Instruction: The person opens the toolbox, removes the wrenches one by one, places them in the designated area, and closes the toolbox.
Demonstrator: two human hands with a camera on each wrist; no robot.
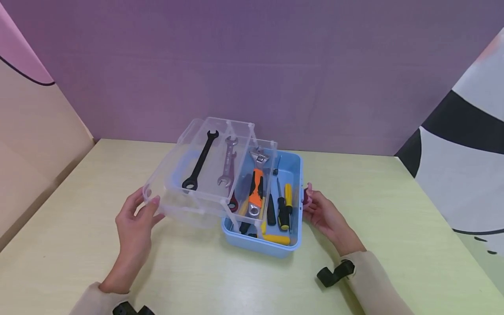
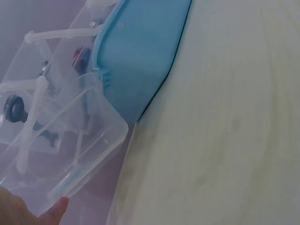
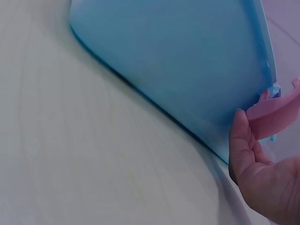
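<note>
Left hand (image 1: 135, 227) gripping clear tray (image 1: 204, 170) swung left of blue toolbox (image 1: 293, 245); right hand (image 1: 324, 216) pinching pink latch (image 3: 274, 112).

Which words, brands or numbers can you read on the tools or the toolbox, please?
None can be read.
Silver wrench: faint marks on its shank, too small to read.
Black wrench: no legible marking.
Blue toolbox and clear tray: no print visible in any view.
</note>
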